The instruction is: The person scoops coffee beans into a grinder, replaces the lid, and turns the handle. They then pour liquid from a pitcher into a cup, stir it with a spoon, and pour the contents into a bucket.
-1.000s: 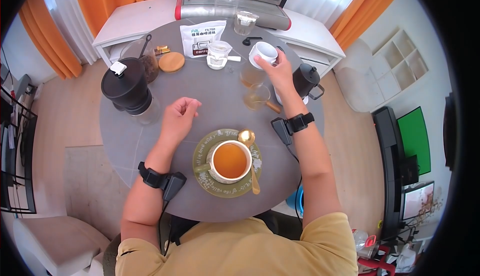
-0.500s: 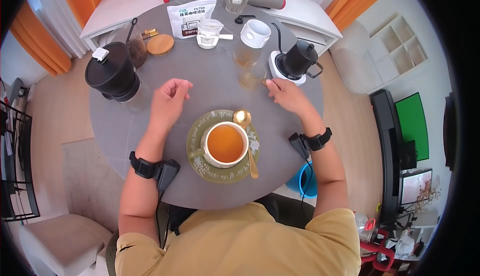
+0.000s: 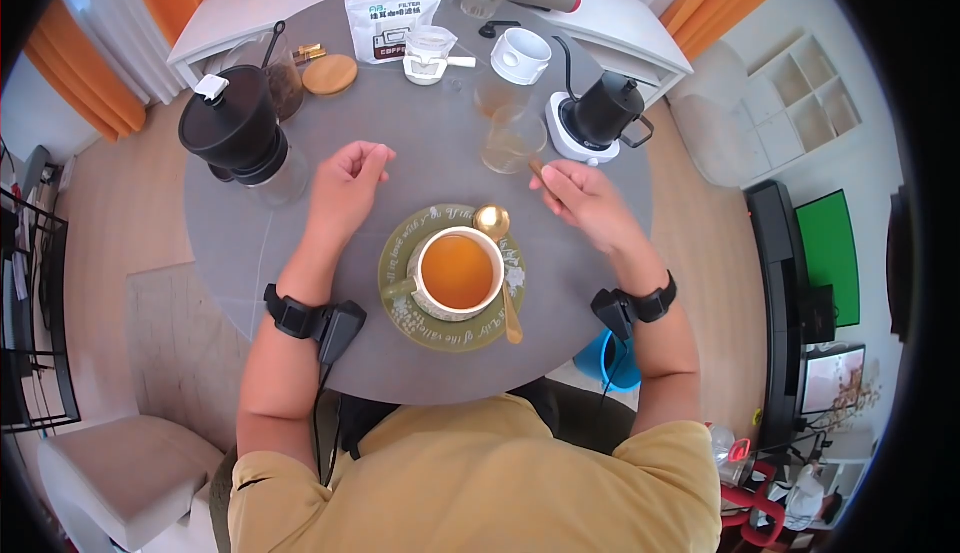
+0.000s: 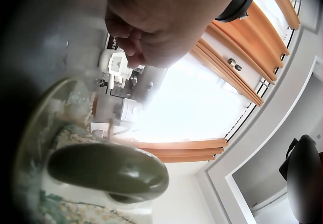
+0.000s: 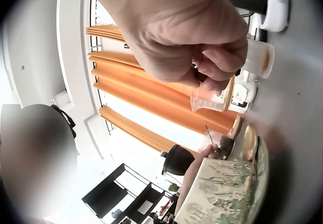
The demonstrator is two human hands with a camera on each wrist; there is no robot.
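Above the grey tabletop [image 3: 430, 133], the left hand [image 3: 345, 188] curls loosely, empty; the right hand [image 3: 590, 203] grips a wooden handle [image 3: 537, 167].

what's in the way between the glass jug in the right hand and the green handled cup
Only the gold spoon, lying low on the jug-side rim of the saucer. Nothing else visible stands between the glass jug and the cup.

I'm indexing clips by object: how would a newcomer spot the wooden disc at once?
On the grey table, find the black grinder at the person's left. Beyond it, between the clear jar and the white pouch, lies the wooden disc. Its flat, round, tan face sets it apart from the small gold pieces behind it.
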